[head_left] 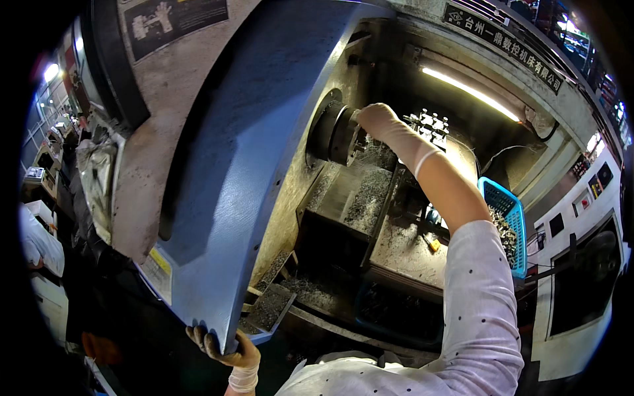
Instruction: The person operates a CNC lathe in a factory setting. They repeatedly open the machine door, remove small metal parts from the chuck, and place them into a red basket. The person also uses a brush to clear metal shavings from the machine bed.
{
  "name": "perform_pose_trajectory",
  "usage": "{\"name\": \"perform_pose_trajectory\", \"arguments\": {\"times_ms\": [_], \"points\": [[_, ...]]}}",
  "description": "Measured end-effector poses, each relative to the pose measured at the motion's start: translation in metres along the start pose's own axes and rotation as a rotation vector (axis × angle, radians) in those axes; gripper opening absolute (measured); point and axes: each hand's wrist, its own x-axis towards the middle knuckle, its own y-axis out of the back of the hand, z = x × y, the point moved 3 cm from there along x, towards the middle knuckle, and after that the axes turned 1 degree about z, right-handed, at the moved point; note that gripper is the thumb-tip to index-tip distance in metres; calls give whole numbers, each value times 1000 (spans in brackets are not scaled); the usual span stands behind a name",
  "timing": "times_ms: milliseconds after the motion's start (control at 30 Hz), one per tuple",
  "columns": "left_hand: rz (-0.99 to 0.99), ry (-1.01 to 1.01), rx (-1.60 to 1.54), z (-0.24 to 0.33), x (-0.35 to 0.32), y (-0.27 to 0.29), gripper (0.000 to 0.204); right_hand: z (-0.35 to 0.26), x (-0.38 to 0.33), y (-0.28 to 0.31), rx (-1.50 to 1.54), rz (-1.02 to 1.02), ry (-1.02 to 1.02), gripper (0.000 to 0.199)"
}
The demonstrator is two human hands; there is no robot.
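Note:
My gloved left hand (228, 350) has its fingers wrapped round the lower corner of the blue machine panel (224, 218). Inside the lit lathe, my gloved right hand (378, 122) is closed against the front face of the dark round chuck (335, 132). Whatever it holds there is hidden by the hand. Just right of the hand stand several bright metal tool holders (429, 125) on the tool slide. Below the chuck, metal chips (370, 191) cover the machine bed.
A blue plastic basket (522, 228) of small metal parts hangs at the right of my forearm. A yellow-handled tool (432, 244) lies on the slide cover (403, 254). A lamp tube (469, 94) glows at the back. The control cabinet (594, 244) stands far right.

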Motion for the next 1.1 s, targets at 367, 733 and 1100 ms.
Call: {"name": "perform_pose_trajectory", "arguments": {"times_ms": [367, 733, 1100], "points": [[12, -14, -107, -2, -4, 4, 52, -3, -4, -36, 460, 185, -331, 52], [-3, -122, -70, 7, 10, 4, 56, -50, -115, 2, 551, 629, -317, 49], [27, -66, -2, -5, -5, -5, 50, 3, -264, -58, 293, 53, -595, 39]]}}
